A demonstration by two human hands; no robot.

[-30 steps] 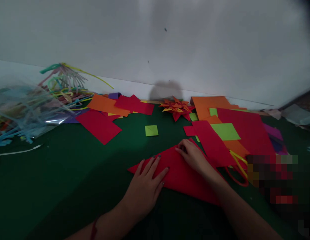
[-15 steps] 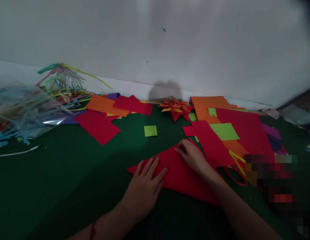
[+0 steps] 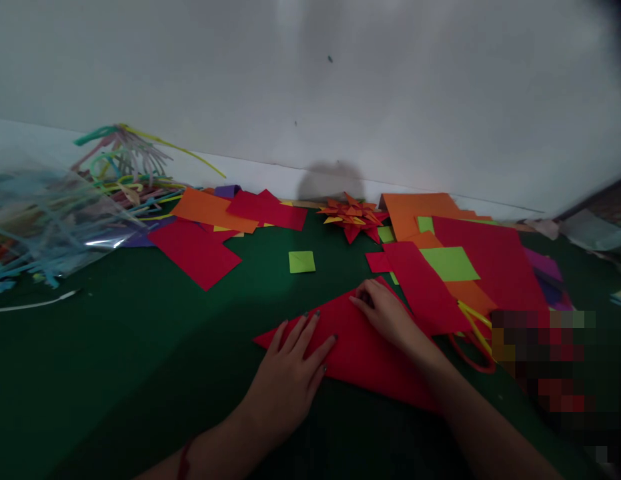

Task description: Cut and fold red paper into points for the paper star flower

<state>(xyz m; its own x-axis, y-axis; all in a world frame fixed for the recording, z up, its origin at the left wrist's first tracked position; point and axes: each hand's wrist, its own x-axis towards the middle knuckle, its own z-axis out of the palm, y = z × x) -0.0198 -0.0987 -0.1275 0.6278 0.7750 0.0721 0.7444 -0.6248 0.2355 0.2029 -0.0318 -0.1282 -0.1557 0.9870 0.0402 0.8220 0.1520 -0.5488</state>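
Note:
A large sheet of red paper (image 3: 360, 360), folded into a triangle, lies on the green table surface in front of me. My left hand (image 3: 287, 373) rests flat on its left part, fingers spread and holding nothing. At the upper corner of the paper, my right hand (image 3: 383, 310) is closed, its fingers curled and pinched against the edge near the fold. The right forearm covers part of the paper's right side. Just beyond the paper is a small light-green square (image 3: 301, 262).
A folded red and orange paper flower (image 3: 351, 215) sits near the wall. Coloured sheets (image 3: 490, 253) overlap at right, near red-and-yellow scissor-like handles (image 3: 473, 353). More paper pieces (image 3: 197, 253) lie left, beside a clear bag (image 3: 50, 213) of pipe cleaners.

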